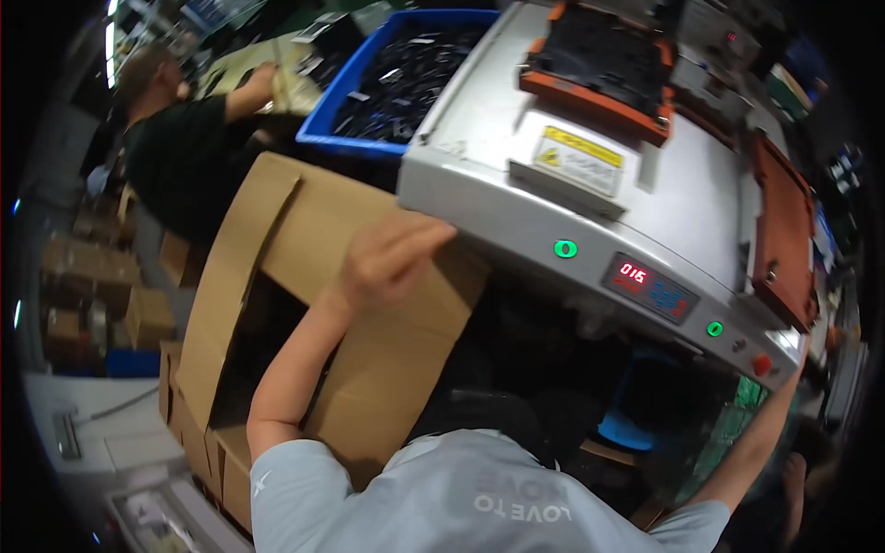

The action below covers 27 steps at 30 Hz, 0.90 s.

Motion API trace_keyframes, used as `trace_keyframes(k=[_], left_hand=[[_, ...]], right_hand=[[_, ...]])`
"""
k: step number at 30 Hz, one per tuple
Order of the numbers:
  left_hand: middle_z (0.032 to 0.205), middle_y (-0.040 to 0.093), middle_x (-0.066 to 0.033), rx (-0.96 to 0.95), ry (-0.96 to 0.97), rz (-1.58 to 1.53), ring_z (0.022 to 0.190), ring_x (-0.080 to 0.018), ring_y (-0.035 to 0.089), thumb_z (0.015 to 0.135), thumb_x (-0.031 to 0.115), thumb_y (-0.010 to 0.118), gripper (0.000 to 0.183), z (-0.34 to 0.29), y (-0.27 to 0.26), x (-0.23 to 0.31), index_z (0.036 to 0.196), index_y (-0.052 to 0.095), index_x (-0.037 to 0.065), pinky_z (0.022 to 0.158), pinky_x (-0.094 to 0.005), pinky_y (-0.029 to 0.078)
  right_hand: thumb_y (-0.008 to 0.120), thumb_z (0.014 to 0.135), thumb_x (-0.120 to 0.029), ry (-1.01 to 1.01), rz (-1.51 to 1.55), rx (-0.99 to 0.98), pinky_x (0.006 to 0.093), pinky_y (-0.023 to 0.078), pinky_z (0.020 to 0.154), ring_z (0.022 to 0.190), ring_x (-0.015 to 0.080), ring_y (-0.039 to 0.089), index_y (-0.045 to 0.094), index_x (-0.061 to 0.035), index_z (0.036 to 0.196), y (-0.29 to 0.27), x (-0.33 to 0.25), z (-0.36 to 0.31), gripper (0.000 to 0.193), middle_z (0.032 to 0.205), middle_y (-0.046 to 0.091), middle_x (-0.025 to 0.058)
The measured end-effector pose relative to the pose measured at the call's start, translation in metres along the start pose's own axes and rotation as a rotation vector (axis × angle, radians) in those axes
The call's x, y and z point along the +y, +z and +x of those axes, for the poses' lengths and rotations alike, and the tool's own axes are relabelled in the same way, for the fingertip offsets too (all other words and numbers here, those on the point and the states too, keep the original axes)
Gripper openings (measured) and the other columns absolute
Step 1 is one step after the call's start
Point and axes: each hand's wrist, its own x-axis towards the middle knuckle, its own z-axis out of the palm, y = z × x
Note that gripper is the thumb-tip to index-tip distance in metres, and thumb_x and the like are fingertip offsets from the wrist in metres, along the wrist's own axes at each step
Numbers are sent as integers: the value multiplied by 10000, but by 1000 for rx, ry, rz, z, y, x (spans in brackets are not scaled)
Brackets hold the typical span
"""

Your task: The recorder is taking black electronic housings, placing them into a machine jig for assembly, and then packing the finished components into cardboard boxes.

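My left hand is over an open cardboard box, close to the front left corner of a white machine. Its fingers are drawn together and a little blurred; whether anything small is in them is hidden. My right arm reaches to the machine's front right corner. There my right hand shows only in part, near an upright orange fixture. On the machine's top sits an orange-framed fixture with a dark insert. A lit digital panel, green buttons and a red knob line its front.
Behind the box, a blue bin holds many small dark parts. A co-worker sits at the far left, an arm over a covered surface. More cardboard boxes stand at the left. A blue container is under the machine.
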Motion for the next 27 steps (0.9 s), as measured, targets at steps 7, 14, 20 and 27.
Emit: trace_keyframes(k=[7,14,20,27], left_hand=[[660,587,-74,311,-740,11,573,-156,545,883,67,525,177,-175,-65,-20,741,579,-24,533,-279,425],[1027,604,-165,-477,-896,159,988,-347,542,840,247,614,286,-382,4,-69,996,628,9,874,-442,444],[1142,526,-221,-378,-1028,386,1050,-409,499,825,295,643,497,-414,72,-83,1165,527,-48,896,-453,445],[1199,490,-271,-628,-1006,671,1114,-398,484,791,256,579,593,-396,116,-75,1297,437,-17,858,-392,467]], right_hand=[[408,977,-252,-98,262,124,355,421,971,1184,238,515,449,1,1347,-70,-56,-93,451,1325,508,135],[450,983,-158,-243,410,378,308,418,976,1211,200,488,517,-3,1296,-61,-233,-244,355,1345,488,104],[487,977,-153,-446,221,386,280,430,934,1129,178,536,540,-6,1274,-24,-304,-347,335,1289,539,100],[477,986,-170,-566,-63,289,252,447,880,1030,137,554,547,9,1248,49,-380,-440,325,1223,574,82]])
